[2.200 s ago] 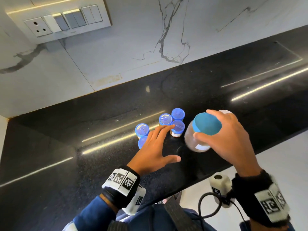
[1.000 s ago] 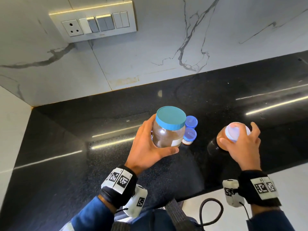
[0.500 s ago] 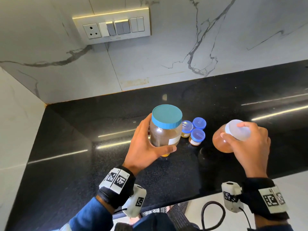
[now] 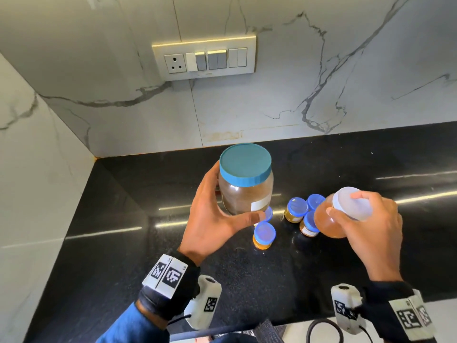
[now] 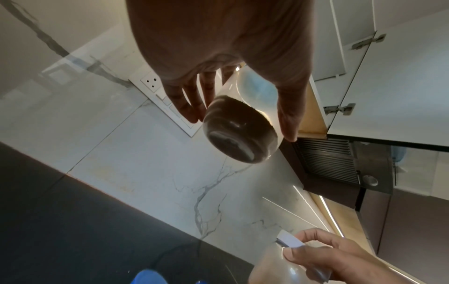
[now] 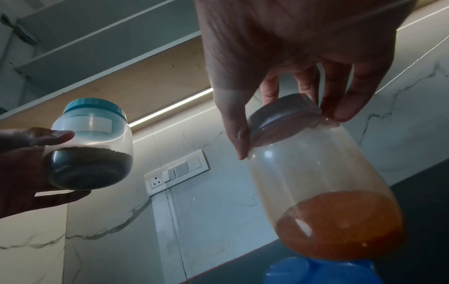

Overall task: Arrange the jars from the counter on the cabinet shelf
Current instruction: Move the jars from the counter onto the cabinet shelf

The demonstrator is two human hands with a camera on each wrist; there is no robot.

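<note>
Two jars are held clear of the black counter (image 4: 123, 243), one in each hand. At mid-frame in the head view the left hand (image 4: 210, 224) wraps the side of the teal-lidded jar (image 4: 244, 184), thumb across the front just below its white label and fingers behind; the left wrist view shows dark brown powder filling its lower part. At right of the frame the right hand (image 4: 371, 233) pinches the white lid (image 4: 351, 204) of a clear jar with orange contents (image 4: 329, 221), thumb on one side and fingertips on the other, the jar tilted with its lid toward the upper right. Below and between the two hands, five small blue-lidded jars (image 4: 264, 235) stand on the counter: two near the left thumb, three clustered just beside the orange jar. Behind, on the marble wall in the upper middle, sits a switch panel (image 4: 204, 58).
</note>
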